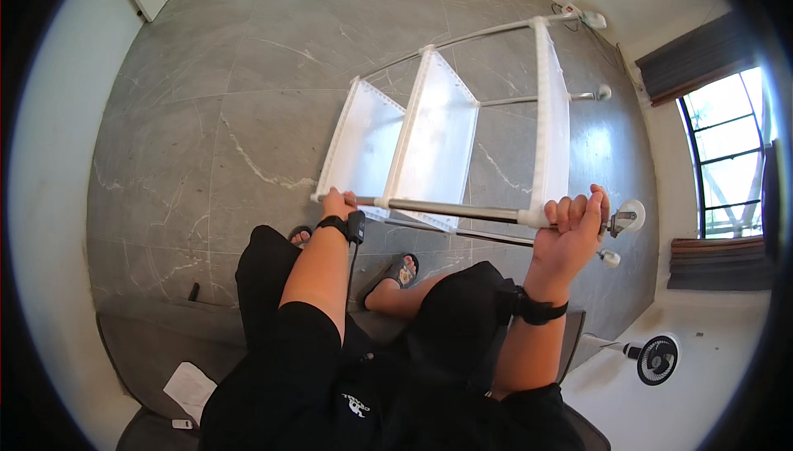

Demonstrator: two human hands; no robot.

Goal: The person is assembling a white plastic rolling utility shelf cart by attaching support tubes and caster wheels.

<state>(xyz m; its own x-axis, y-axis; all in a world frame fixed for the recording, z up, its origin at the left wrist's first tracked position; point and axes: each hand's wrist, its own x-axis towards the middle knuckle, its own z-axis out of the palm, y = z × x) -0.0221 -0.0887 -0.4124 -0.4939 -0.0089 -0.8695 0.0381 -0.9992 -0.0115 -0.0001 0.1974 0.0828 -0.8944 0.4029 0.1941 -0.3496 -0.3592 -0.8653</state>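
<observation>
A rolling shelf rack [438, 141] with three white plastic shelves and metal poles lies tipped over in front of me, its casters toward the right. My left hand [337, 201] is closed around the nearest pole [462, 211], close to the left end shelf. Farther right, my right hand [574, 224] grips the same rack by the pole's other end, between the corner of the right shelf [552, 112] and a white caster [629, 215]. Its fingers wrap over the pole, and the hand hides that stretch of it.
I sit on a grey sofa [157, 327] with papers [190, 389] and a small white device [182, 424] on it. Grey marbled tiles [206, 79] make up the floor. A fan [658, 358] stands at the right, below a barred window [727, 149]. A power strip [570, 10] lies at the far wall.
</observation>
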